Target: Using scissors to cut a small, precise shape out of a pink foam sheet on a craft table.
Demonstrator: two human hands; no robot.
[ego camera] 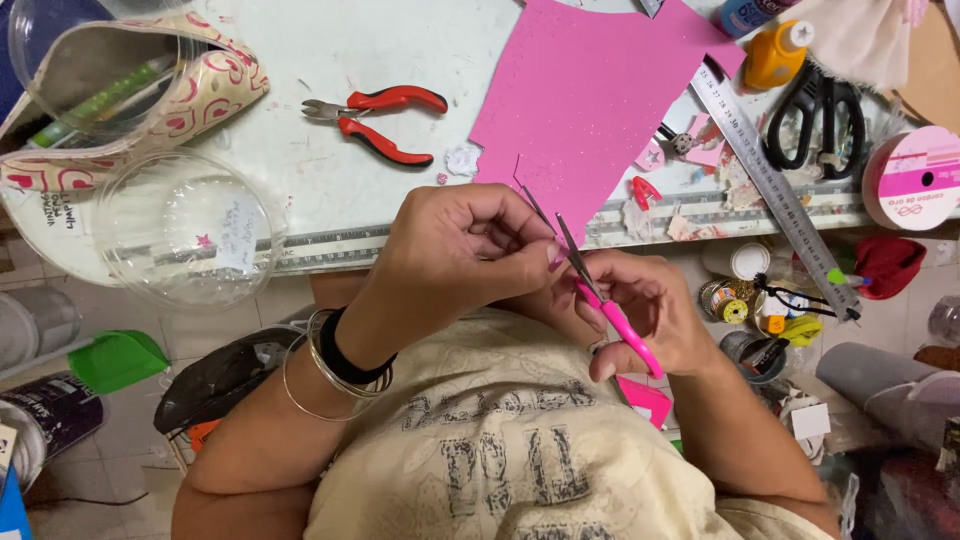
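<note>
Our right hand (640, 315) grips pink scissors (600, 300); left hand (455, 250) pinches a tiny piece just beside the blades, cut unfinished.

White scuffed bench (330, 190) with a ruled front edge, pale tiled floor (130, 420) beneath it, clear plastic tubs (185, 235) at the bench edge, green dustpan (118, 358) on the floor, even indoor light, soft shadows

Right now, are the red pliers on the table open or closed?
Open. The red pliers lie flat on the white table with the two handles spread apart; nobody touches them. The jaw tips are too small to judge.
</note>
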